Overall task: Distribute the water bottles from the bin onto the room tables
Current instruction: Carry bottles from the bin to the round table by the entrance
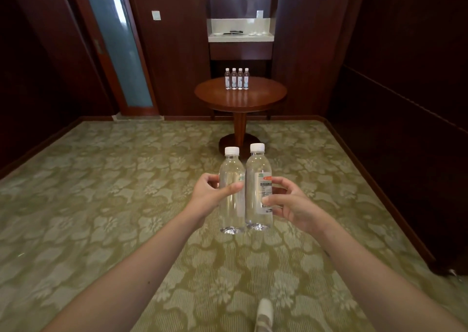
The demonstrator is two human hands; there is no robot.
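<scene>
Underfoot, one pale slipper toe (pixel 264 314) on green-gold floral carpet (pixel 101 205) that runs to dark wood skirting and panelled walls. Both my bare forearms reach forward over it. Left hand (pixel 207 192): fingers curled round the left water bottle (pixel 231 192), thumb across its front at mid-body. Right hand (pixel 288 202): fingers and thumb pinched on the right water bottle (pixel 258 187), over its printed label. Both bottles clear, white-capped, upright, long axis vertical, caps up, bases down, held in the air above the carpet, side by side and touching or nearly so. Ahead: round wooden pedestal table (pixel 240 97), polished top, with four more white-capped bottles (pixel 237 79) standing upright in a tight row near its far edge. Behind the table: recessed niche with a pale shelf (pixel 240 37) carrying small items too small to name. Left of that: frosted glass door panel (pixel 121 48) in a wood frame, and a pale wall switch (pixel 156 15).
</scene>
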